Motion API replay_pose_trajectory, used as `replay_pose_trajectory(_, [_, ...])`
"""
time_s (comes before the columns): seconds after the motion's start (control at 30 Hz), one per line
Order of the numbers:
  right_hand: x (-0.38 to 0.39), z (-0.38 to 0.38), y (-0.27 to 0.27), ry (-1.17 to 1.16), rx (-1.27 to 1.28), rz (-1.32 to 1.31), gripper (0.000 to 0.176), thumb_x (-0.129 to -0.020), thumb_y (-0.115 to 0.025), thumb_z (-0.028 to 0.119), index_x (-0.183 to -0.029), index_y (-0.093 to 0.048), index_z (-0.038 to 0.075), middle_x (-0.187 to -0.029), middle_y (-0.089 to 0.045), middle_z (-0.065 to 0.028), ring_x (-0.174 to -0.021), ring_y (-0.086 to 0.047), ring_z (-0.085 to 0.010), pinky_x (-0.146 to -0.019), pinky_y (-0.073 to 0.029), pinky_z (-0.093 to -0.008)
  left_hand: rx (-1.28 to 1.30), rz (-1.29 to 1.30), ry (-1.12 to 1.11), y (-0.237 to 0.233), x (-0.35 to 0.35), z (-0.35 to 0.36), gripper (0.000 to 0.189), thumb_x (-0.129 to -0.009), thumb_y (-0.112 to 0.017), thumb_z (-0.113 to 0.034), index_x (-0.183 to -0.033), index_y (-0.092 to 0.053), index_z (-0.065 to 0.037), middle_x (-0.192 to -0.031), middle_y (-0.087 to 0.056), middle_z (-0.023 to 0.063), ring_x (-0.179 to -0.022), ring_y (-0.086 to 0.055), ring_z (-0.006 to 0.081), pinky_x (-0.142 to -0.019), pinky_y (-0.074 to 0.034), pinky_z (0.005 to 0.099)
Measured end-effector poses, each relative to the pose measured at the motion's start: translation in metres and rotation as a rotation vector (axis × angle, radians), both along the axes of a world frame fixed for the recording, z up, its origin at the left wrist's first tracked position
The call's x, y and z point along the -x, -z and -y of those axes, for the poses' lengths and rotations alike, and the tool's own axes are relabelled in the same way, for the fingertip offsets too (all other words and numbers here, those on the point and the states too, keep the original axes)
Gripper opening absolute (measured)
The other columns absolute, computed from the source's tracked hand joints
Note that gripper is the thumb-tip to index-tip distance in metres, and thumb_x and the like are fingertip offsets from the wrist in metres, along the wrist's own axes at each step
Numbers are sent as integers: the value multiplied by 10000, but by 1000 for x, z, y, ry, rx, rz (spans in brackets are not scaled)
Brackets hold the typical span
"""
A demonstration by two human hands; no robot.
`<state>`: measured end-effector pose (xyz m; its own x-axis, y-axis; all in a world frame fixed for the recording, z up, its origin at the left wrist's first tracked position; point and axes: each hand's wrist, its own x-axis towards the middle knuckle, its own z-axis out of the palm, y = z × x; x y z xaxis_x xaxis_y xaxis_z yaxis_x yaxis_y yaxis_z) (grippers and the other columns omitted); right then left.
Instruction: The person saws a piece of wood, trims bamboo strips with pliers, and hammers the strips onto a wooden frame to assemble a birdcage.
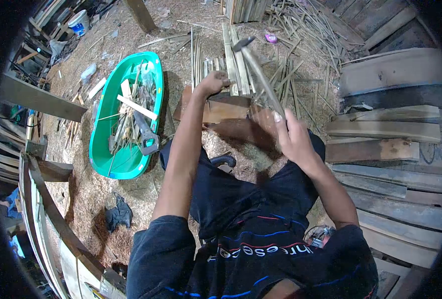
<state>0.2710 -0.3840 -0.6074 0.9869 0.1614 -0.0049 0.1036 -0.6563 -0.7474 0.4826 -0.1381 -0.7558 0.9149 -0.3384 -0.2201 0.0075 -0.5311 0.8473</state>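
Note:
My right hand [295,137] is wrapped round the wooden handle of a hammer [262,79], whose dark head is raised over the wooden strips. My left hand [213,83] rests at the left side of narrow light strips [237,65], its fingers bent together at their edge; whatever they pinch is too small to make out. Beneath the strips lies a brown wooden board [226,110], between my knees and the strips.
A green tub [97,149] with wood scraps and a handsaw [146,134] stands at the left. Curved planks [380,130] are stacked at the right. Loose sticks, a pink tape measure [271,38] and a dark cloth [119,213] lie on the shavings. A post [140,16] rises at the top.

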Motion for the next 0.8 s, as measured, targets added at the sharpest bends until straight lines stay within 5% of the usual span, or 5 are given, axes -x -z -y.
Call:
replay_pose_trajectory(0.1, [0,1,29,-62,58,89,327,-989,-446,232,-1194,-496,-18,-884,-625,-292,-844,-608,-475,-732,-476,-514,178,64,-17,34,-10,-6,407,-820,-730,-310,-1017,-653,38,-882,-684,125,-799,-599,191,-755,-480,344])
replay_pose_trajectory(0.2, [-4,12,9,-94,185,-253,301,-988,-448,222,-1168,-503,-14,-868,-619,-293,-850,-603,-479,-724,-472,-521,86,22,31,9,-5,-3,528,-822,-728,-339,-1120,-601,77,-966,-678,141,-879,-617,197,-809,-486,342])
replay_pose_trajectory(0.33, [-3,-1,-2,37,-77,-32,311,-989,-443,240,-1168,-510,-5,-830,-629,-277,-847,-616,-466,-728,-468,-521,56,-3,13,4,-1,-3,647,-821,-731,-374,-1213,-544,105,-1053,-664,164,-953,-618,214,-858,-483,343])
replay_pose_trajectory(0.53, [-13,17,4,-72,145,-125,275,-994,-447,252,-973,-487,-20,-725,-605,-244,-689,-603,-442,-611,-440,-498,137,61,66,31,-18,-5,516,-830,-717,-302,-1125,-596,104,-963,-676,136,-883,-615,198,-808,-485,332])
replay_pose_trajectory(0.8, [-9,22,33,-160,173,83,282,-996,-442,277,-990,-489,-1,-634,-555,-234,-618,-574,-437,-559,-413,-494,103,25,37,31,-13,-6,481,-853,-706,-293,-1114,-604,98,-954,-677,122,-851,-611,189,-768,-492,317])
